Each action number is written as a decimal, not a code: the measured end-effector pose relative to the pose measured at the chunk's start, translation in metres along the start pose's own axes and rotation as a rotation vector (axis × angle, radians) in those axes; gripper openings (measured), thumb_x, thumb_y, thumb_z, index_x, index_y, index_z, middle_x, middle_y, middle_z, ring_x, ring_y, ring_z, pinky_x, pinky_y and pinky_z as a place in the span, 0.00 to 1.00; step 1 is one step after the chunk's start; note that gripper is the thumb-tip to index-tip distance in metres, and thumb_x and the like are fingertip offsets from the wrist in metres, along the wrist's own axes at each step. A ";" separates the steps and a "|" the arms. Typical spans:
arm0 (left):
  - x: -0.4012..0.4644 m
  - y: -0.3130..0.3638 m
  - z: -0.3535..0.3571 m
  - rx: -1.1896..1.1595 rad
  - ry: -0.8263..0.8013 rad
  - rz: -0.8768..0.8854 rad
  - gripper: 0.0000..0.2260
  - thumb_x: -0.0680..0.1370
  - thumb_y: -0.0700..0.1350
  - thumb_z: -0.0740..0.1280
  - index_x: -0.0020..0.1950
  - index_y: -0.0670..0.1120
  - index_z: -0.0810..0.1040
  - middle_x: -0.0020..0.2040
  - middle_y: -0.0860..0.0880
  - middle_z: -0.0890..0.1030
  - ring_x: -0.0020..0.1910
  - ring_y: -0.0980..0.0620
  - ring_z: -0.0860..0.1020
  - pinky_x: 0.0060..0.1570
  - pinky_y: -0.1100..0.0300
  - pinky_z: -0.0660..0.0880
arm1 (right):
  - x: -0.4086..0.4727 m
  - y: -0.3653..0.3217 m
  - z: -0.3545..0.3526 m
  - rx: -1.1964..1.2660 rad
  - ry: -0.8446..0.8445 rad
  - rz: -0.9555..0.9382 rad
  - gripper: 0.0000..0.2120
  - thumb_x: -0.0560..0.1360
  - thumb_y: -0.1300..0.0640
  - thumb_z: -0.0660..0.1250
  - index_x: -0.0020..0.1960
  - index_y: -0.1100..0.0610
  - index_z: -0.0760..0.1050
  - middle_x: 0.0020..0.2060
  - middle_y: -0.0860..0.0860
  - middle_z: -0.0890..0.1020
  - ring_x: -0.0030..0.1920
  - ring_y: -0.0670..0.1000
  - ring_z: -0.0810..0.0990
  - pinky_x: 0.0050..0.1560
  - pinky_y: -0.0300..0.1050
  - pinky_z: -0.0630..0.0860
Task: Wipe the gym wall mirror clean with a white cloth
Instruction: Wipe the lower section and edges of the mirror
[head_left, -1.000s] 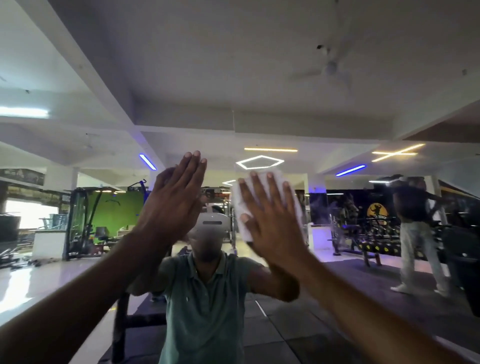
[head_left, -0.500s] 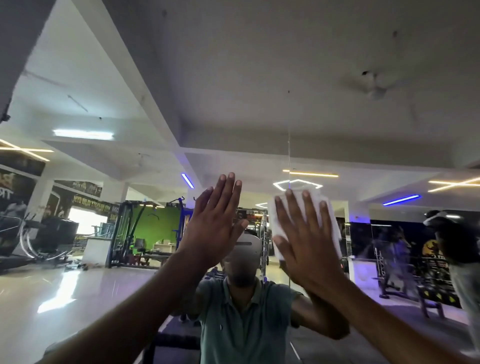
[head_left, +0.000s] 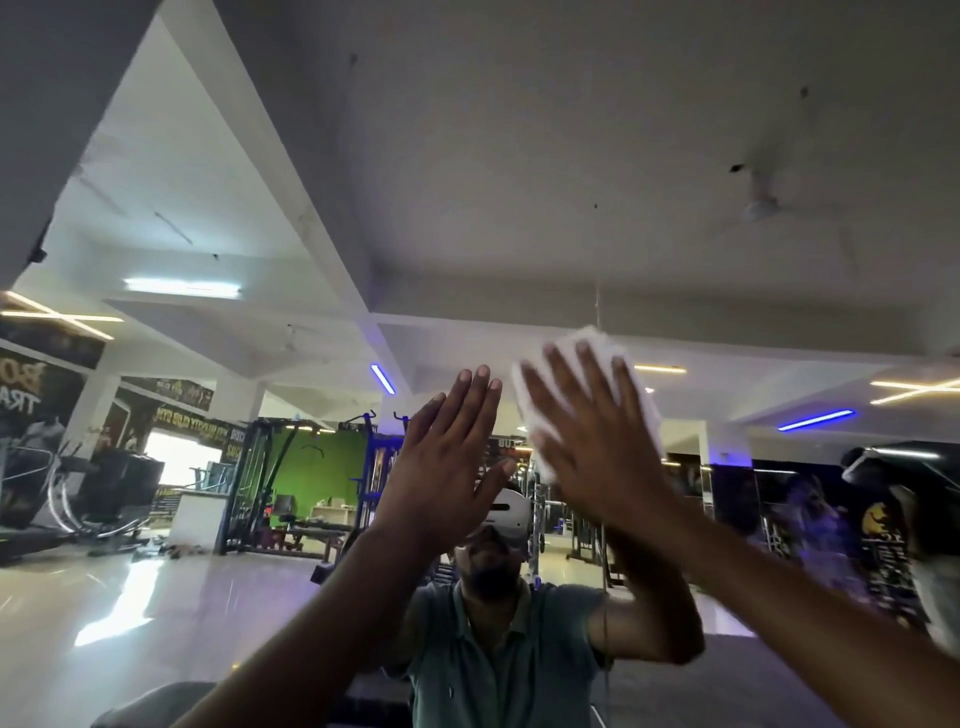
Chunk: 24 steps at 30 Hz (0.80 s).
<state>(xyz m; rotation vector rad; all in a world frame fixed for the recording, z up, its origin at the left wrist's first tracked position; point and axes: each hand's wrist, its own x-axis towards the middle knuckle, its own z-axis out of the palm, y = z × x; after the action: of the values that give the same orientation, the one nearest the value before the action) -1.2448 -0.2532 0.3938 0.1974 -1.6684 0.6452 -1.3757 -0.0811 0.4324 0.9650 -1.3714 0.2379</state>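
Mirror (head_left: 571, 156) wiped with a white cloth (head_left: 589, 345).
Cloth is pressed flat by the open right hand (head_left: 592, 441); left hand (head_left: 441, 467) is held flat, empty.

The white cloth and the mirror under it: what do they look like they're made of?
White cloth: soft fabric or thick paper towel, matte; it bunches under the right hand and motion blur hides any weave. Mirror: glass, glossy; it reflects the gym and the person, with a thin vertical seam between panels. The left hand lies flat on it.
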 end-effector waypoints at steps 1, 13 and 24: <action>0.001 -0.003 -0.001 -0.008 -0.001 0.004 0.34 0.84 0.61 0.54 0.86 0.44 0.56 0.86 0.46 0.54 0.86 0.50 0.50 0.81 0.55 0.45 | -0.030 -0.004 0.002 0.007 -0.015 -0.052 0.31 0.86 0.41 0.45 0.87 0.47 0.46 0.86 0.52 0.46 0.85 0.60 0.42 0.82 0.69 0.46; 0.003 0.046 -0.001 -0.108 0.082 -0.290 0.32 0.81 0.51 0.55 0.84 0.39 0.59 0.85 0.40 0.57 0.85 0.43 0.53 0.81 0.46 0.51 | -0.126 0.010 0.005 0.034 -0.005 0.243 0.37 0.83 0.36 0.50 0.87 0.52 0.50 0.86 0.56 0.50 0.85 0.66 0.46 0.80 0.74 0.48; -0.015 0.085 0.015 -0.042 0.072 0.077 0.31 0.84 0.52 0.57 0.84 0.39 0.59 0.85 0.41 0.58 0.84 0.44 0.57 0.81 0.46 0.54 | -0.172 0.167 -0.001 -0.010 0.094 0.819 0.34 0.85 0.37 0.40 0.86 0.53 0.54 0.85 0.56 0.57 0.84 0.63 0.55 0.78 0.73 0.57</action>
<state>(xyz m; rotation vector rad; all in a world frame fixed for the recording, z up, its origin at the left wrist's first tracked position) -1.2948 -0.1942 0.3526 0.0796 -1.6243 0.6669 -1.5261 0.0874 0.3525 0.3289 -1.6170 0.8755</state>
